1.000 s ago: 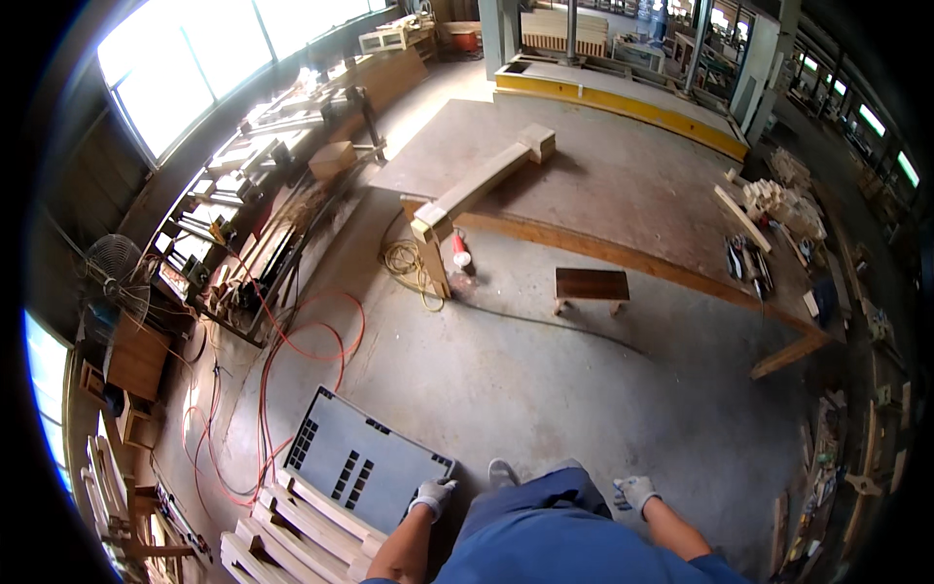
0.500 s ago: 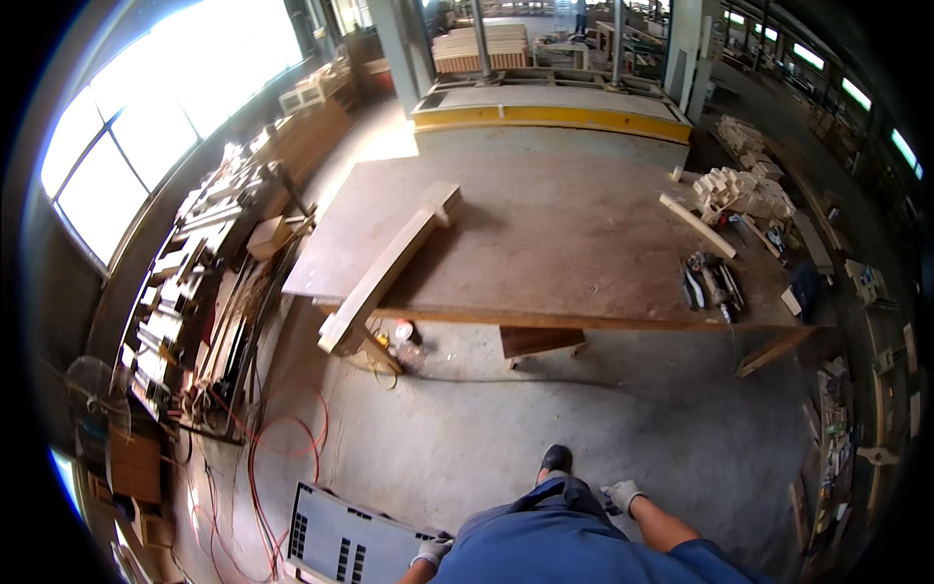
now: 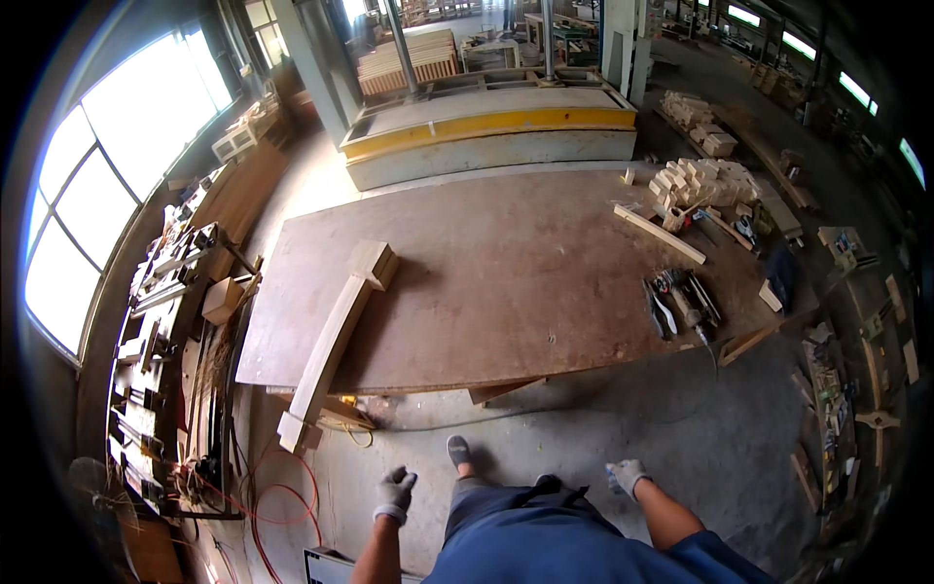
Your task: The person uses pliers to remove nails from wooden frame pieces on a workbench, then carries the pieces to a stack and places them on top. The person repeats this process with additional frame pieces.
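Observation:
My left hand point(image 3: 395, 493), in a light work glove, hovers over the floor with loosely bent fingers apart and nothing in them. Nearest to it is a long pale wooden post point(image 3: 332, 343) with a block at each end; it lies on the brown worktable point(image 3: 477, 277) and its near end juts past the edge. My right hand point(image 3: 626, 477), also gloved, hangs at my right side, fingers slightly bent and holding nothing that shows. Neither hand touches the table.
On the table's right side lie hand tools point(image 3: 685, 300), a wooden strip point(image 3: 660, 234) and stacked wood blocks point(image 3: 705, 187). A cluttered rack point(image 3: 156, 389) stands left, with a red hose point(image 3: 313, 501) on the floor. Beyond the table is a yellow-edged press point(image 3: 491, 127).
I have stepped closer to the table. My left hand has left the grey slotted panel, now mostly out of view at the bottom, and has come forward. My right hand still hangs at my side.

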A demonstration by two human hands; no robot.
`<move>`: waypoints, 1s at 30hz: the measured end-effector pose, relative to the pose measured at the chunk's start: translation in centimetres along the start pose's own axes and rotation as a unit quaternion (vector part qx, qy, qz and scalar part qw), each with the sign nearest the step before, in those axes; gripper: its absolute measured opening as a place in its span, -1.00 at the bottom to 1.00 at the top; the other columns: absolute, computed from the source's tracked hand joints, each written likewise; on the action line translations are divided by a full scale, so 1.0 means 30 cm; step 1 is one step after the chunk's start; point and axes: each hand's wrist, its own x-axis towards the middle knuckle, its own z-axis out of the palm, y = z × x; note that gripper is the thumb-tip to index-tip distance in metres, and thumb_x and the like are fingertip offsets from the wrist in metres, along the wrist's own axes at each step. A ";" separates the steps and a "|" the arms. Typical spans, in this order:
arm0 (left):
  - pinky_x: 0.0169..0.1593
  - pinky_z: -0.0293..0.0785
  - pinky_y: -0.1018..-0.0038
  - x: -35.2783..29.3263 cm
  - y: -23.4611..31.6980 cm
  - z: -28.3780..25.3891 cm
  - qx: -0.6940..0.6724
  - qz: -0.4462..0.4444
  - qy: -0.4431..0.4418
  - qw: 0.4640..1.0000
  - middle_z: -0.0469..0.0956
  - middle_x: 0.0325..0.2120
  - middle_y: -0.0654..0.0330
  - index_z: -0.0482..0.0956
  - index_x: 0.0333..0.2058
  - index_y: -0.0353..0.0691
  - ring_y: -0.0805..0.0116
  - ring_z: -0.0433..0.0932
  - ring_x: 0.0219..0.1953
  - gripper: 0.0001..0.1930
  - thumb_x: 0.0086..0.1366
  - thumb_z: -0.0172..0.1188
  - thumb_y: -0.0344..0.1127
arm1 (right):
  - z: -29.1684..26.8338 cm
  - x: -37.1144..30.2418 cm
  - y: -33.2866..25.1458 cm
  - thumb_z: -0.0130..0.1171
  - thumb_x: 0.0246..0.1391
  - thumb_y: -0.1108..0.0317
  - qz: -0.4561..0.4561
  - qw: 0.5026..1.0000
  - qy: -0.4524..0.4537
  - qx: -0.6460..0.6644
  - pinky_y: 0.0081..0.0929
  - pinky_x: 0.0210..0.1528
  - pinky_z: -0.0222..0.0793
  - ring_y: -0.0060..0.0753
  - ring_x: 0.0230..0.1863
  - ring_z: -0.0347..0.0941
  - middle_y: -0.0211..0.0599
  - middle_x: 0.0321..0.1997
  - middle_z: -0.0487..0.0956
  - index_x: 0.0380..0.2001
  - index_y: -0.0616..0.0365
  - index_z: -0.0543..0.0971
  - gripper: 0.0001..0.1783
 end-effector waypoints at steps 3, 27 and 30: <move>0.27 0.49 0.23 0.253 0.158 -0.081 0.128 0.118 0.064 0.983 0.63 0.11 -0.15 0.54 0.20 -0.38 -0.02 0.63 0.15 -0.40 0.25 0.45 -0.22 | -0.032 0.175 0.270 0.27 0.31 0.27 -0.314 0.743 0.047 -0.589 -0.32 -0.27 0.65 -0.27 -0.28 0.67 -0.15 -0.30 0.67 -0.05 0.21 0.68 -0.74; 0.03 0.58 -0.02 1.257 0.722 -0.467 0.374 0.163 -0.024 0.913 0.66 -0.22 -0.17 0.45 -0.08 -0.22 -0.27 0.62 -0.07 -0.29 -0.15 0.61 -0.05 | 0.584 -0.152 -0.318 0.34 0.23 0.33 0.034 0.978 0.122 0.168 -0.24 -0.48 0.66 -0.24 -0.51 0.61 -0.14 -0.36 0.64 -0.14 0.33 0.62 -0.73; 0.03 0.56 -0.02 1.153 0.820 -0.368 0.382 0.216 -0.065 0.896 0.67 -0.20 -0.06 0.48 -0.12 -0.19 -0.22 0.62 -0.09 -0.37 -0.13 0.61 -0.11 | 0.601 -0.155 -0.317 0.40 0.22 0.14 0.067 0.984 0.089 0.139 -0.27 -0.43 0.62 -0.24 -0.49 0.61 -0.13 -0.39 0.65 -0.15 0.35 0.64 -0.58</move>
